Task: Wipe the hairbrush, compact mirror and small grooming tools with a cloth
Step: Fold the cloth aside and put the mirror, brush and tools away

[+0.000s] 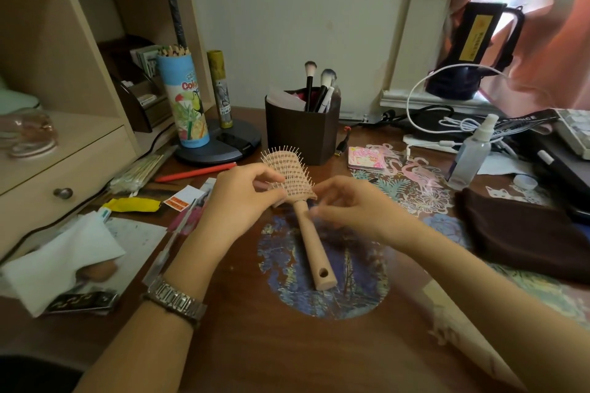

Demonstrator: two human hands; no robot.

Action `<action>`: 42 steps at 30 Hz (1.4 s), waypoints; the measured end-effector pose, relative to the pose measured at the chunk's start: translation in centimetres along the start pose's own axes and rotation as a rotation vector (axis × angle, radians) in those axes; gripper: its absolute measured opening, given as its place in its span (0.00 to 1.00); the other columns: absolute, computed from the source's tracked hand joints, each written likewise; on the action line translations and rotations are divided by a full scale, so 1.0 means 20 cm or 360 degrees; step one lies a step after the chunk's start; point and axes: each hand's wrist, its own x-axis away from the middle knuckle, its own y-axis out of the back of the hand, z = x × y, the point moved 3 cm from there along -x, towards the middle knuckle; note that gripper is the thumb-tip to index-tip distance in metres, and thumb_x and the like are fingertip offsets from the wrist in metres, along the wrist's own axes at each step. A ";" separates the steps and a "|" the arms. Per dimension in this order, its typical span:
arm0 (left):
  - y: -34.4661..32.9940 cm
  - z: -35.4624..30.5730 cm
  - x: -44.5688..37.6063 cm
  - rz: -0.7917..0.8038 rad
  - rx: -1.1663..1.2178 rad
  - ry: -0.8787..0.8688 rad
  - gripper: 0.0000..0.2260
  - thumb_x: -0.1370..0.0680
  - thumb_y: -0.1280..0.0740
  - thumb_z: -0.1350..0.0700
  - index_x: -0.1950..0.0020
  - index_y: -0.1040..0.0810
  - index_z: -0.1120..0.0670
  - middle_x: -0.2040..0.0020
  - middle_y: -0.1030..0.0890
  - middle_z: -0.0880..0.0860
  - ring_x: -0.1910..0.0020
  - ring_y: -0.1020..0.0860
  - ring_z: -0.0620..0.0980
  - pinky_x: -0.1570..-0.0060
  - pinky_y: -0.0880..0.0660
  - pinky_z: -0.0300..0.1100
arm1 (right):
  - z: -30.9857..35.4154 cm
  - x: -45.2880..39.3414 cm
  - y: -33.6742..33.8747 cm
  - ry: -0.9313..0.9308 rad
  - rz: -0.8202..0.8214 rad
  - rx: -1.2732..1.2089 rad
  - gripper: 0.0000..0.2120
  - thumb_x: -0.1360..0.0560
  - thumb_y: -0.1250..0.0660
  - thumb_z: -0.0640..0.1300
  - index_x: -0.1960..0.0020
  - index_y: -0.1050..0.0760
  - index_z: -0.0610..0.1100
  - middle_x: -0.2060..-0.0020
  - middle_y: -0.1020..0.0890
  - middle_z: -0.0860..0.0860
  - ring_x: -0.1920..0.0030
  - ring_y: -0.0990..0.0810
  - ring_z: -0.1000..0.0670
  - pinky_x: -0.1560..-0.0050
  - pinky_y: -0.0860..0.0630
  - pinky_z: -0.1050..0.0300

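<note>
Fingers of the left hand point(245, 191) were curled against the bristled head of the hairbrush point(298, 198), which was held above the bench point(287, 344). The right hand point(348, 204) was pinched at the neck. A dark cloth point(523, 233) was laid well to the right.
</note>
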 end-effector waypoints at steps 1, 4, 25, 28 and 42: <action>0.00 -0.01 0.02 0.0007 -0.0007 0.0011 0.08 0.28 0.27 0.53 0.50 0.19 0.47 0.49 0.19 0.45 0.52 0.22 0.38 0.50 0.23 0.41 | -0.01 -0.01 0.02 0.0049 -0.0056 0.0114 0.16 0.28 0.28 0.49 0.42 0.25 0.50 0.56 0.19 0.55 0.56 0.19 0.56 0.55 0.23 0.62; -0.01 -0.05 0.11 0.0077 -0.0100 0.0022 0.09 0.28 0.28 0.49 0.49 0.21 0.44 0.49 0.21 0.43 0.51 0.24 0.38 0.49 0.23 0.44 | -0.02 -0.05 0.07 0.0159 -0.0147 0.0385 0.17 0.29 0.27 0.46 0.42 0.25 0.49 0.52 0.20 0.54 0.54 0.21 0.59 0.55 0.25 0.68; -0.09 -0.08 0.37 0.0555 -0.0178 -0.0228 0.22 0.36 0.25 0.40 0.44 0.24 0.37 0.37 0.39 0.33 0.40 0.37 0.34 0.44 0.35 0.38 | -0.05 -0.23 0.03 0.0432 -0.0085 0.0739 0.19 0.30 0.26 0.45 0.41 0.25 0.50 0.50 0.23 0.55 0.49 0.24 0.53 0.47 0.25 0.59; -0.04 -0.03 0.36 0.0590 -0.0115 -0.0187 0.21 0.36 0.24 0.43 0.45 0.24 0.35 0.37 0.37 0.33 0.41 0.34 0.32 0.45 0.32 0.34 | -0.04 -0.24 0.01 0.0425 -0.0083 0.0707 0.19 0.30 0.26 0.45 0.41 0.26 0.50 0.51 0.23 0.55 0.50 0.24 0.54 0.47 0.24 0.58; 0.16 0.11 0.34 0.0609 0.0127 0.0014 0.22 0.33 0.23 0.56 0.45 0.23 0.36 0.43 0.27 0.33 0.48 0.26 0.30 0.53 0.24 0.29 | -0.01 -0.28 -0.09 0.0443 -0.0153 0.0571 0.16 0.29 0.27 0.43 0.43 0.26 0.48 0.56 0.19 0.57 0.53 0.20 0.53 0.48 0.22 0.52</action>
